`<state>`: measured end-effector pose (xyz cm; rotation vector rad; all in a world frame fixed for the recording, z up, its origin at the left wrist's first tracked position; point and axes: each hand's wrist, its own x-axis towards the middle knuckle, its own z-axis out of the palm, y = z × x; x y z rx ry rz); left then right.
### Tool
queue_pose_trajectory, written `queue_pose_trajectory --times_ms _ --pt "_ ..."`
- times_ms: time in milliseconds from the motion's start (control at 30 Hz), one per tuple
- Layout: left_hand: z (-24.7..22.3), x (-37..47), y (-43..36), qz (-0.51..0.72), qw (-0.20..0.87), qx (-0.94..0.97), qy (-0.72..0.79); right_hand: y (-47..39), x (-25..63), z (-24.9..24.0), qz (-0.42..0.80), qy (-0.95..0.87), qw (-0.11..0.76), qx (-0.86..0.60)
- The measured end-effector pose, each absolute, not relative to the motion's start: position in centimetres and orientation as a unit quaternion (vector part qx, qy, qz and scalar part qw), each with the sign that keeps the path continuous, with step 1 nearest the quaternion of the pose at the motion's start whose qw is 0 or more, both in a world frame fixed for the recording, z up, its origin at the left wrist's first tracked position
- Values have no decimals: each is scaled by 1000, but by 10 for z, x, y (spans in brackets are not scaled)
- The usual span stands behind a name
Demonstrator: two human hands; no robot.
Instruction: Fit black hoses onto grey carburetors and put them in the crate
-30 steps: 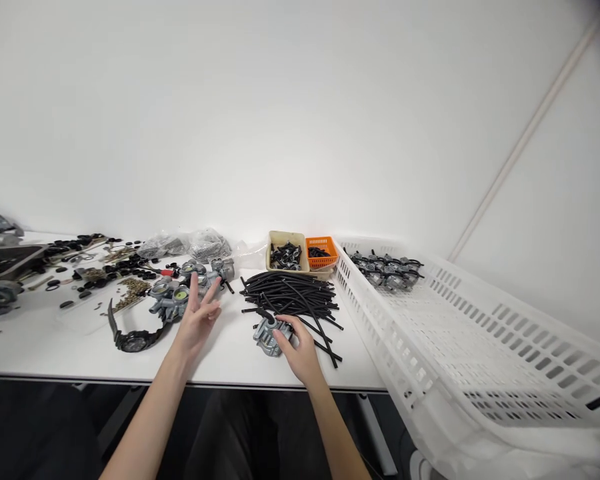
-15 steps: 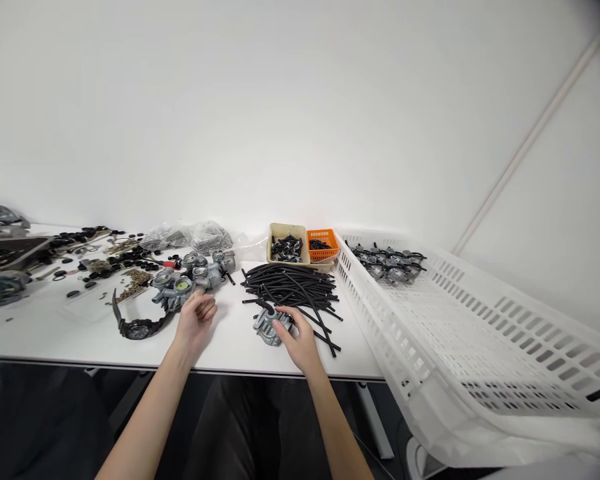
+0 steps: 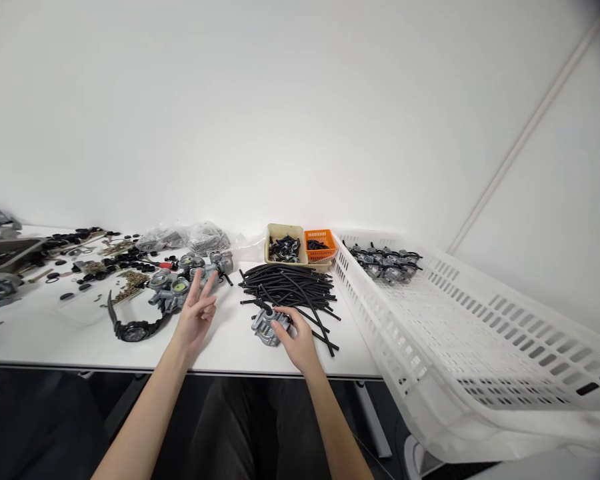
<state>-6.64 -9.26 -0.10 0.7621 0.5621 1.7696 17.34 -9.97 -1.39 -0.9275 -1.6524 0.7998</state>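
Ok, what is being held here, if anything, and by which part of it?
The grey metal part, gripped at its right side by the right hand. The left hand holds nothing.

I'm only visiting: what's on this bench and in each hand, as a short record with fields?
Left hand: two fingers raised, no object visible in it
Right hand: gripping a grey metal part
Behind that part: pile of black tubes
Behind the tubes: cream bin, orange basket
Far left of tubes: black wristwatch
Right side: white crate holding metal pieces
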Motion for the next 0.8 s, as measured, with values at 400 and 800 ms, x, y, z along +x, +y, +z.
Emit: queue_pose_trajectory --times_ms 400,800 --pt "-4 -65 -87 768 513 289 252 -98 173 -17 332 -686 520 -386" --pt "-4 -66 -89 743 532 334 233 -100 173 -16 328 -689 520 -385"
